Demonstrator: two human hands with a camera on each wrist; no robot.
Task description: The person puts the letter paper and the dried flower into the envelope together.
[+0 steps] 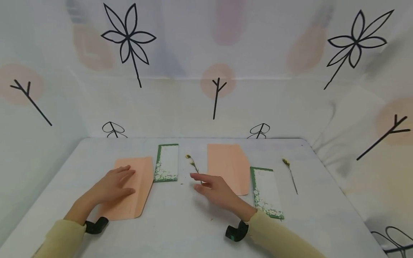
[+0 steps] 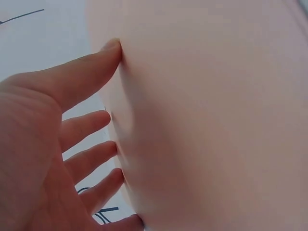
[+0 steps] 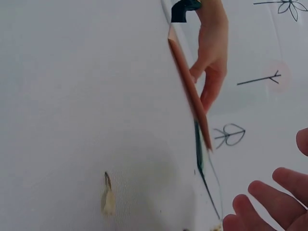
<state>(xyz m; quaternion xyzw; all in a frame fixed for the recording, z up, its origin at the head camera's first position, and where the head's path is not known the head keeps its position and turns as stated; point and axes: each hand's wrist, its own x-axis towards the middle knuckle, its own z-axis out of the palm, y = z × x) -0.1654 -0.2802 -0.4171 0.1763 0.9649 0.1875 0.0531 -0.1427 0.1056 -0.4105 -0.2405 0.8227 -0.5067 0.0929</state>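
Left hand (image 1: 117,184) lies over the left peach envelope (image 1: 143,193) on the white tabletop (image 1: 180,229), its grip wide: the thumb and fingers are spread, with the tips against the paper and nothing pinched. That light contact probably serves to steady the envelope. No mouth shows on it, so whether it contains anything I cannot tell.

Just beside its right edge, seemingly touching, is the left floral card (image 1: 168,163), green-bordered, with white blooms along the foot. It sits outside the envelope, face up, perhaps so that its printed side can be seen.

Next comes the left dried sprig (image 1: 193,163), buds pointing away from the person, the lower stem partly hidden by the right hand (image 1: 216,191). That hand's grip is loose and fairly wide, with a gap between index finger and thumb where a bit of stem shows; whether skin touches stem I cannot tell.

Beyond the fingers, the right peach envelope (image 1: 227,161) lies flat, partly covered by the hand; its contents, if any, are hidden. The right floral card (image 1: 266,188) meets its right edge, its lower part near the sleeve. Farthest right, the right dried sprig (image 1: 291,175) lies by itself, well apart from both hands.
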